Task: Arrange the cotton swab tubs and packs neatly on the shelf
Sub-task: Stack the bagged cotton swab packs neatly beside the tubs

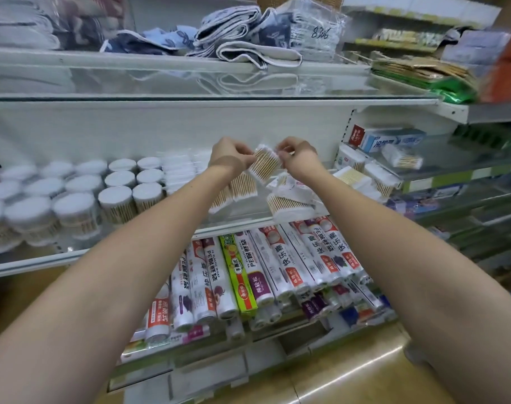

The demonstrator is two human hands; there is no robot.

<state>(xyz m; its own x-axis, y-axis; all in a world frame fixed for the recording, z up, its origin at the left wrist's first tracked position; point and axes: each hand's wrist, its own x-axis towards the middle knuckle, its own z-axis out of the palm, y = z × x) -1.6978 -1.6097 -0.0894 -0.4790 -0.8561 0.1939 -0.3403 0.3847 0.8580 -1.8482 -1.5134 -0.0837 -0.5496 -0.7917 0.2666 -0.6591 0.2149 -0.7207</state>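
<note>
A clear pack of wooden cotton swabs (265, 166) is held tilted above the glass shelf (236, 221). My left hand (231, 155) pinches its left side and my right hand (299, 156) pinches its upper right corner. Under the hands, more swab packs (236, 192) stand or lean on the shelf, and one pack (289, 204) lies flat at the right. Round swab tubs with white lids (117, 182) fill the left part of the same shelf in rows. My forearms hide part of the packs.
Folded towels (233, 33) lie on the shelf above. Rolls and boxes of plastic wrap (266, 269) fill the shelf below. To the right, a neighbouring shelf holds more swab packs (379, 177) and toothpaste boxes (391, 139).
</note>
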